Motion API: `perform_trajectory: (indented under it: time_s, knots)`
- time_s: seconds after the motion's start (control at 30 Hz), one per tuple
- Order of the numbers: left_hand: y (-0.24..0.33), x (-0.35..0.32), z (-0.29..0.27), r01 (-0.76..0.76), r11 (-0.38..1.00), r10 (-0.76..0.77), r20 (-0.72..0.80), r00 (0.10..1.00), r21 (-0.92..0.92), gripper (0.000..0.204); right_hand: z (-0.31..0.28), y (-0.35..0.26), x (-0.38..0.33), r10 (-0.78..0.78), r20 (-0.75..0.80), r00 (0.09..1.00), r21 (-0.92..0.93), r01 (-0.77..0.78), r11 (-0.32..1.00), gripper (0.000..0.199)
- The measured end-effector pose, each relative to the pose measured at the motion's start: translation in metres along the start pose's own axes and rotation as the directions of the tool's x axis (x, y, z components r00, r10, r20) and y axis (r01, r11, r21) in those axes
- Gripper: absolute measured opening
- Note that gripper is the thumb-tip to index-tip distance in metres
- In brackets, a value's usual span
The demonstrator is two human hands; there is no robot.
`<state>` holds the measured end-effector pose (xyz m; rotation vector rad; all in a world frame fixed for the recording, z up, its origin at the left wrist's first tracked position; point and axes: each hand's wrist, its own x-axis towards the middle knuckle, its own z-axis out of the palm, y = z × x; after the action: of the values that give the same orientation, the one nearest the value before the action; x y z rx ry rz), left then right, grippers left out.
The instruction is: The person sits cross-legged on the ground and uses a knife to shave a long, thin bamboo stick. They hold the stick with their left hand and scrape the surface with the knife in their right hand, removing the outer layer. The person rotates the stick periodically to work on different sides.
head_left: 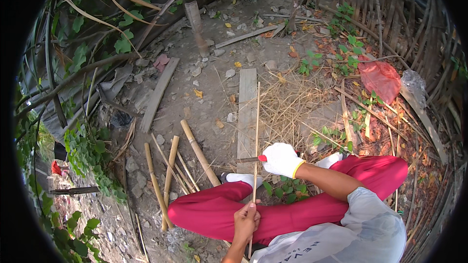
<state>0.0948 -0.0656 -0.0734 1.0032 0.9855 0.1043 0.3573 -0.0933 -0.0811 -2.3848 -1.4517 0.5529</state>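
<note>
My bare left hand is closed round the lower part of a long, thin bamboo strip, which stretches away from me over the ground. In a white knit glove, my right hand grips the red handle of a knife. The dark blade points left and crosses the strip, near or touching it; exact contact cannot be made out. Beneath the strip's far part lies a weathered grey plank. My crossed legs in red trousers are under both forearms.
Several bamboo poles lie to my left. Dry straw covers soil right of the plank. Another board lies farther left, and a wooden post stands ahead. A red plastic bag rests by the stick fence at right.
</note>
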Motion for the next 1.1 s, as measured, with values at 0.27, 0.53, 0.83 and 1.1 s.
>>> perform_trajectory:
  time_s: [0.27, 0.53, 0.83, 1.1]
  knots:
    - [-0.007, -0.005, 0.004, -0.124, 0.988, 0.125, -0.005, 0.992, 0.096, 0.029, 0.002, -0.016, 0.006, 0.047, 0.033, 0.998, -0.08, -0.044, 0.996, 0.025]
    - [-0.023, -0.02, -0.009, -0.114, 0.984, 0.109, 0.042, 0.993, 0.137, 0.029, 0.015, 0.037, 0.065, 0.227, -0.157, 0.961, -0.037, -0.235, 0.971, 0.025]
    - [-0.031, -0.04, -0.031, -0.028, 0.982, 0.024, 0.024, 0.999, 0.189, 0.027, 0.016, 0.085, 0.113, 0.368, -0.226, 0.902, -0.081, -0.393, 0.916, 0.027]
    - [-0.085, -0.091, -0.107, -0.213, 0.93, 0.258, -0.119, 0.959, 0.301, 0.04, -0.011, 0.202, 0.09, 0.553, -0.252, 0.794, -0.145, -0.596, 0.79, 0.026]
